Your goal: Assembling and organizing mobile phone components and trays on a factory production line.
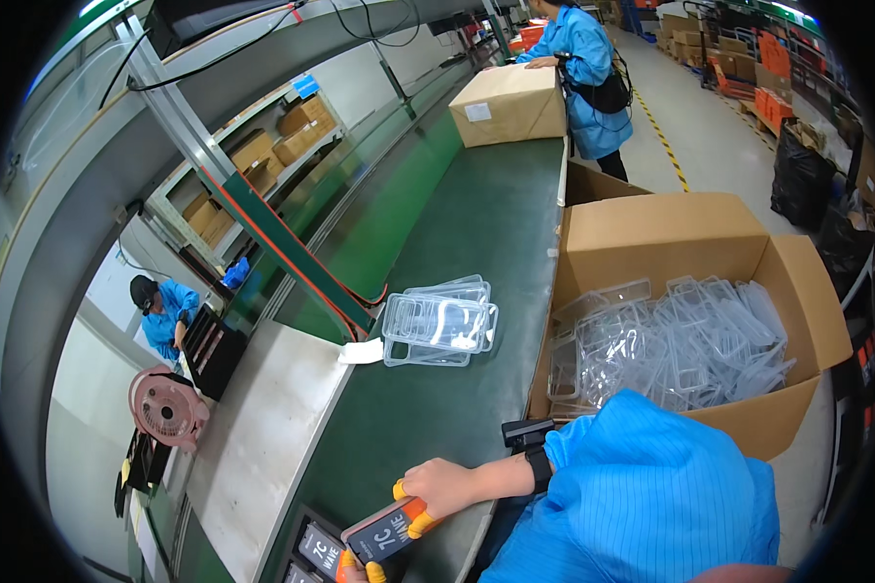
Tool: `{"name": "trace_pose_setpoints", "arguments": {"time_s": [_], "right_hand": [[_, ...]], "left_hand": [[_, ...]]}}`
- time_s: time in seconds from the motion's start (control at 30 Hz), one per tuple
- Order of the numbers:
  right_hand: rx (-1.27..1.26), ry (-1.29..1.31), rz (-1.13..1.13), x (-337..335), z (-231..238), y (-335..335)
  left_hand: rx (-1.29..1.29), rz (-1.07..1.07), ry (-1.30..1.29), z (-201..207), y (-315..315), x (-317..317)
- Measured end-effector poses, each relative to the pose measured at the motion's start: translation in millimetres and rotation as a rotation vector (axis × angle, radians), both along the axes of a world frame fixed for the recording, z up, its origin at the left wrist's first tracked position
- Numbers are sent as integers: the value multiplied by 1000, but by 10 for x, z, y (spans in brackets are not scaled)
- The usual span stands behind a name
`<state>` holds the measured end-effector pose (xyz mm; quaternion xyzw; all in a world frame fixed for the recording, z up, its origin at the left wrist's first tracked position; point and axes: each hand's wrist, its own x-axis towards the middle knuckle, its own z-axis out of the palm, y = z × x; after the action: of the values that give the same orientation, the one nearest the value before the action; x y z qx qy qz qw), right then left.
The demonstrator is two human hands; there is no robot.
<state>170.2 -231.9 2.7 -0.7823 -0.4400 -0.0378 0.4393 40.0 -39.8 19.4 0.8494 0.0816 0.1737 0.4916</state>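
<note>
My right hand (442,486), with orange finger cots on its fingertips and a black wristband, grips the upper end of a flat dark packet (384,532) at the near edge of the green conveyor belt (428,418). Only the cot-covered fingertips of my left hand (358,570) show at the bottom edge, pinching the packet's lower end. More dark packets (316,549) lie just left of it. A stack of clear plastic trays (437,323) rests on the belt further ahead.
An open cardboard box (651,238) full of clear plastic trays stands at my right. A closed carton (507,105) sits far up the belt by a person in a blue coat (583,68). Another blue-coated person (165,313) works at the left near a pink fan (168,408).
</note>
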Motion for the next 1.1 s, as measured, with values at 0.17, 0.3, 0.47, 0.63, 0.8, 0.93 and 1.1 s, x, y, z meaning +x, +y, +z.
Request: {"name": "trace_pose_setpoints", "arguments": {"time_s": [0.17,0.3,0.47,0.63,0.8,0.93,1.1], "right_hand": [[11,55,23,-14,-23,11],[131,8,-29,18,-99,33],[192,340,178,-58,14,-26],[546,376,269,-197,71,-28],[406,414,-3,-346,269,-90],[532,522,124,-342,92,-33],[489,437,-137,-374,-94,222]], "left_hand": [[692,156,-83,65,-138,32],[552,165,13,20,-83,120],[40,-225,-108,16,-70,44],[-60,-361,12,13,-516,36],[-7,-305,24,-208,-587,118],[222,-115,24,-188,-698,84],[25,-177,138,20,-711,12]]}}
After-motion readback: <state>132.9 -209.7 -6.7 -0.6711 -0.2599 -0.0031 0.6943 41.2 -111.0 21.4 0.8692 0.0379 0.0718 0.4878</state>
